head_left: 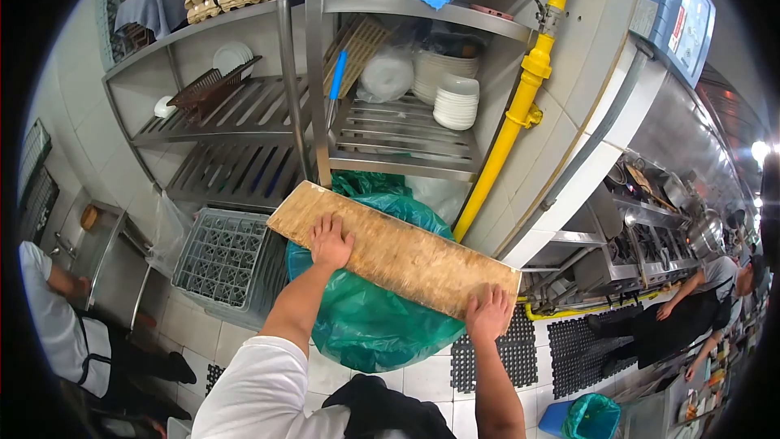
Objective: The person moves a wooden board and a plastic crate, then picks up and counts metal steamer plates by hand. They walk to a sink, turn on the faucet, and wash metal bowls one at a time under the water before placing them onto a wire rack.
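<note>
A long, worn wooden board [406,256] lies slantwise across a large green plastic bag [366,329] that lines a round bin. My left hand [331,241] is open, its fingers spread flat over the upper left part of the board. At the board's right end, my right hand [489,311] also rests on the top face with fingers apart. Neither palm shows. Most of the bin is hidden under the bag and board.
Grey dish racks [223,260] stand left of the bag. Metal shelves [406,164] with stacked white bowls [457,102] are ahead, beside a yellow pipe [497,142]. One person [691,317] stands by the stove at right; another [65,325] is at the left sink.
</note>
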`<state>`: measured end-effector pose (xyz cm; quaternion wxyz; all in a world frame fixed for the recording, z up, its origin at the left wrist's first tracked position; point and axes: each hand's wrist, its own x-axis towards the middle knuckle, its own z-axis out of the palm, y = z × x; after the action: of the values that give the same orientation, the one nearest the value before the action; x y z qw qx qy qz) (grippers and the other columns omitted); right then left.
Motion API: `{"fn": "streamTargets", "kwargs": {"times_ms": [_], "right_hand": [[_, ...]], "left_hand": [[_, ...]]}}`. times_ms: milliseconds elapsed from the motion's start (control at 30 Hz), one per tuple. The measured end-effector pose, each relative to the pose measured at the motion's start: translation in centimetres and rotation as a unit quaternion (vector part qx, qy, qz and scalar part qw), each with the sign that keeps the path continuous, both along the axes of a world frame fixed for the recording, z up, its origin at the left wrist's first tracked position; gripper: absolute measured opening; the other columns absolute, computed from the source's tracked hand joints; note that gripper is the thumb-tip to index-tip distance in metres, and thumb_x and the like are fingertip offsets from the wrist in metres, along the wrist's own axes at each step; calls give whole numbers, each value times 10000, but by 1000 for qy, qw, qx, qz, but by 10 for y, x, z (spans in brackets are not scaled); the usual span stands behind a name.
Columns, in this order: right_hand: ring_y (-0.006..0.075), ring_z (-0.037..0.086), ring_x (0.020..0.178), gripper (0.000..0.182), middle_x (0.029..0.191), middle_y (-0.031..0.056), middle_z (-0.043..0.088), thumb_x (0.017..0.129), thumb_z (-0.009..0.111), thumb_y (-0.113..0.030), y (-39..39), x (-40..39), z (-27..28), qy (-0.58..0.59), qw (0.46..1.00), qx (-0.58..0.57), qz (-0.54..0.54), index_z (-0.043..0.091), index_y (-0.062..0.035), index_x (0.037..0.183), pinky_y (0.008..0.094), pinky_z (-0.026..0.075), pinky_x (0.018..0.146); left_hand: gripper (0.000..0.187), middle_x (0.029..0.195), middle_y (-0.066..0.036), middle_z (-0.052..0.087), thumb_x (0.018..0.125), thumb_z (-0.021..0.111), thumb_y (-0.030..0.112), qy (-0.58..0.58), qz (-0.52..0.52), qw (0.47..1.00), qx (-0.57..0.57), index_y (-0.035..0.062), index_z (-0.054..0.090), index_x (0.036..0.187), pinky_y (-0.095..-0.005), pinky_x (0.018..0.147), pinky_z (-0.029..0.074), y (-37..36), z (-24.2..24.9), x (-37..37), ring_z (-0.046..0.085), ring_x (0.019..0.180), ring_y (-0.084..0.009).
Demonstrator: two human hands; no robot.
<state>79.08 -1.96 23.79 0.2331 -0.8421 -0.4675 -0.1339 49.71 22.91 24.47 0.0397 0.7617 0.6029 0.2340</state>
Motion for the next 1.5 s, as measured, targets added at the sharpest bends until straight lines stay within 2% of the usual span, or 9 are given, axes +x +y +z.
{"fn": "streamTargets", "kwargs": {"times_ms": [300,633,800,833,867,933,1000,1133,1500], "right_hand": [[379,369,1255,487,1327,193,460,819,589,-293,1,4,-8,-6,1000,-9,-1,519,-44,1232,470,259,1062],[371,373,1248,477,1323,190,458,829,568,-298,0,5,-8,3,1000,-1,8,524,-40,1228,462,254,1059],[380,415,1210,477,1254,189,506,777,617,-284,0,12,-17,-66,997,22,18,555,-38,1180,472,308,1025],[378,430,1198,470,1249,197,513,762,625,-278,-3,6,0,2,999,23,33,573,-32,1159,476,320,1024],[372,433,1198,468,1255,196,514,762,625,-276,-2,4,-2,-4,999,32,26,578,-28,1156,480,316,1031],[371,421,1220,476,1280,194,505,800,585,-301,1,3,-7,-42,999,12,10,564,-23,1186,478,285,1053],[373,406,1240,480,1305,196,490,825,557,-304,0,-1,2,-31,999,-20,6,545,-22,1215,468,273,1063],[378,392,1255,464,1324,195,476,849,539,-295,-1,1,1,-22,999,-23,8,538,-27,1228,467,265,1066],[387,375,1261,462,1330,195,464,850,532,-281,-2,-2,6,-22,999,-36,11,523,-40,1244,469,267,1063]], "left_hand": [[560,1382,-158,378,828,535,389,-17,-4,999,33,67,459,1279,-481,1092,184,0,-3,-1,275,1322,-346],[591,1419,-143,333,835,525,391,-1,3,1000,2,64,429,1318,-481,1101,174,0,-2,1,247,1339,-336],[611,1444,-155,329,847,488,410,27,-6,1000,11,56,421,1341,-493,1096,195,5,-12,0,255,1352,-338],[614,1445,-159,328,848,482,412,27,-8,999,19,53,421,1342,-498,1093,201,8,-18,-1,255,1356,-337],[617,1447,-163,328,848,476,414,30,-5,999,26,50,420,1344,-503,1089,206,10,-21,-3,254,1359,-336],[608,1436,-176,333,845,485,406,16,14,999,34,44,432,1330,-505,1089,198,8,-18,-2,264,1348,-340],[597,1425,-185,335,842,494,394,-5,3,1000,15,41,437,1320,-500,1092,188,0,0,-3,275,1330,-349],[586,1425,-186,323,839,505,383,-15,5,1000,26,42,440,1311,-494,1095,180,-1,-1,-1,277,1320,-354],[608,1430,-180,321,833,520,413,-10,-8,1000,2,66,427,1323,-500,1091,182,4,-2,-2,245,1341,-370]]}}
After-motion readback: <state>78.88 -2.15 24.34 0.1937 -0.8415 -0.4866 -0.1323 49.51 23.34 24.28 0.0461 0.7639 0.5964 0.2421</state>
